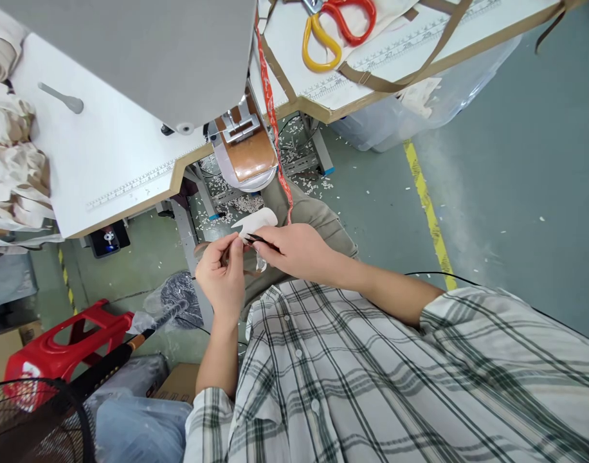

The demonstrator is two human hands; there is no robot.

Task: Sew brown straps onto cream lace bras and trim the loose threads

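Observation:
In front of my lap, my left hand [221, 273] pinches the lower edge of a small white fabric-like piece [260, 220] between thumb and fingertips. My right hand [299, 249] is closed around a slim black pointed tool [263, 242], whose tip meets the white piece near my left fingertips. Whether the tool is tweezers or snips cannot be made out. A brown strip [253, 272] shows below and between the hands, partly hidden by them. Just beyond them stands a sewing machine with its presser foot [241, 128] over a brown bed plate [256, 157].
A red cord [270, 106] hangs from the machine towards my right hand. Scissors [323, 38] and brown straps lie on the right tabletop, above a clear plastic bin [420, 109]. White cloth pieces [15, 161] heap at the left. A red stool [72, 347] and a fan [38, 418] stand lower left.

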